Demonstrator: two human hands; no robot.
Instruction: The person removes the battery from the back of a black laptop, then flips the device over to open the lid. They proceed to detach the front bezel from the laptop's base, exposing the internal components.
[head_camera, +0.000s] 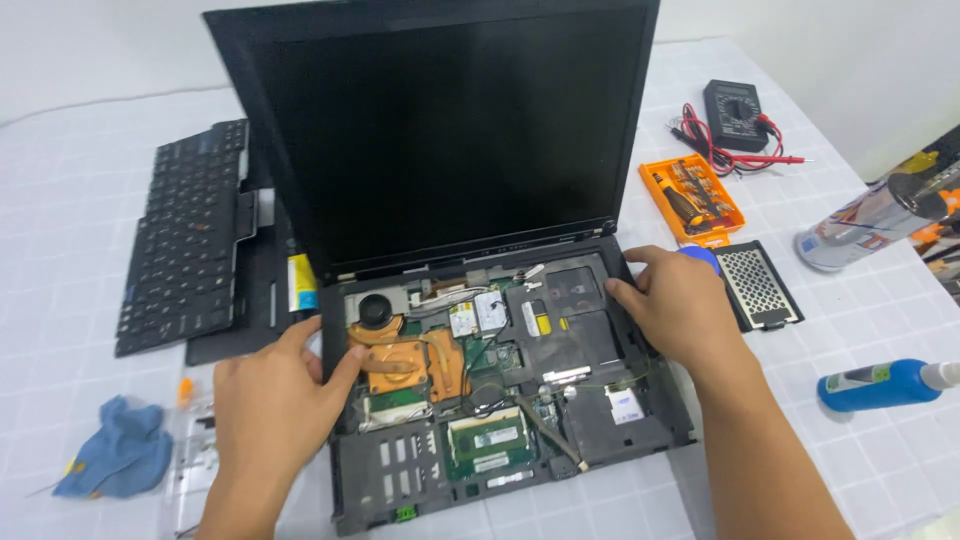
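The laptop screen (440, 130) stands upright at twelve o'clock, a wide dark rectangle, unlit, in a black frame. Below it, inside the opened base, a small white label (626, 403) sits at about four o'clock from the centre of the base, and a pale green strip label (497, 437) lies on the memory module at six o'clock. A yellow and white sticker (301, 282) shows at nine o'clock, just left of the base. At three o'clock, a silver can (862, 228) lies on its side with a colourful wrap label. At four o'clock a blue bottle (880, 385) carries a white and green label.

White tiled table (80, 200), laptop (480, 400), keyboard (185, 235)
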